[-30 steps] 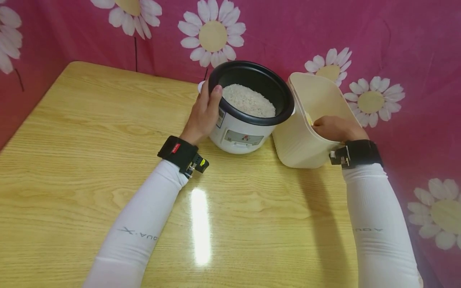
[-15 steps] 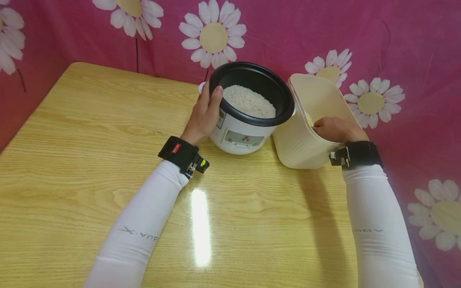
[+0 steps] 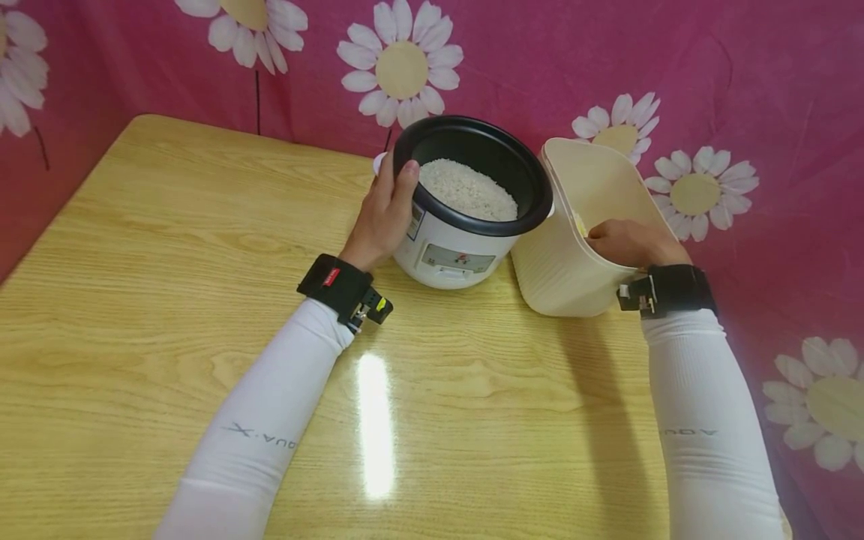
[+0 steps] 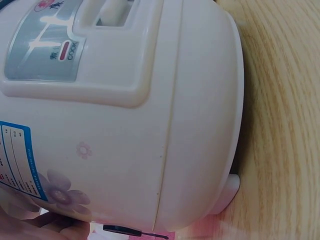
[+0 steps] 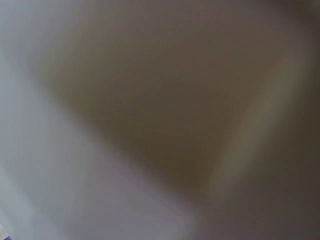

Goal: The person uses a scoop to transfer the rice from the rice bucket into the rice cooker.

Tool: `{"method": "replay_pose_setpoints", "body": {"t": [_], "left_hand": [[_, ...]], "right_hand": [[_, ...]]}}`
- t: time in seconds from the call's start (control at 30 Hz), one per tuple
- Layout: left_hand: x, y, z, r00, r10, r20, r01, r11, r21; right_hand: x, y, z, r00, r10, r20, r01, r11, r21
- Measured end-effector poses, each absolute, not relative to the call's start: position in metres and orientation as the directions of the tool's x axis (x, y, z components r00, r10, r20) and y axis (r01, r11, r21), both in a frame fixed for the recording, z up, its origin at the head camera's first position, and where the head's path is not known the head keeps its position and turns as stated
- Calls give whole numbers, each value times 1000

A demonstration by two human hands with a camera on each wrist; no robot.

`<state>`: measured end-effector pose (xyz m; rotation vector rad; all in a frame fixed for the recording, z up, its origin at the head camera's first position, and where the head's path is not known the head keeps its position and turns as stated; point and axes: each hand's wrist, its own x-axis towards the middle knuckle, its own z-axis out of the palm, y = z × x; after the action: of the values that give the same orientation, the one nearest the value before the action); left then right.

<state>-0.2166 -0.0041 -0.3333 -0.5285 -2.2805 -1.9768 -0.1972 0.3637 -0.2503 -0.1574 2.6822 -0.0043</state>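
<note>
A white rice cooker with a black inner pot stands at the back of the table, white rice in its pot. My left hand holds the cooker's left side, the thumb lying over the black rim; in the left wrist view some of its fingers curl under the cooker's side. My right hand reaches down into a cream plastic bin just right of the cooker. The bin wall hides its fingertips, so what they hold cannot be seen. Something small and yellow shows inside the bin near them.
The wooden table extends to the left and front. Behind and to the right hangs a pink cloth with large white daisies, close to the bin. The right wrist view is a dark blur.
</note>
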Motion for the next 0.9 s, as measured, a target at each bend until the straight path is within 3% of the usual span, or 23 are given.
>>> {"method": "replay_pose_setpoints", "body": {"t": [0.9], "left_hand": [[-217,-4,-334,-944,197,265,293,128,948]], "right_hand": [[-195,364,-250,-889,-74,-453,-41,996,-81]]}}
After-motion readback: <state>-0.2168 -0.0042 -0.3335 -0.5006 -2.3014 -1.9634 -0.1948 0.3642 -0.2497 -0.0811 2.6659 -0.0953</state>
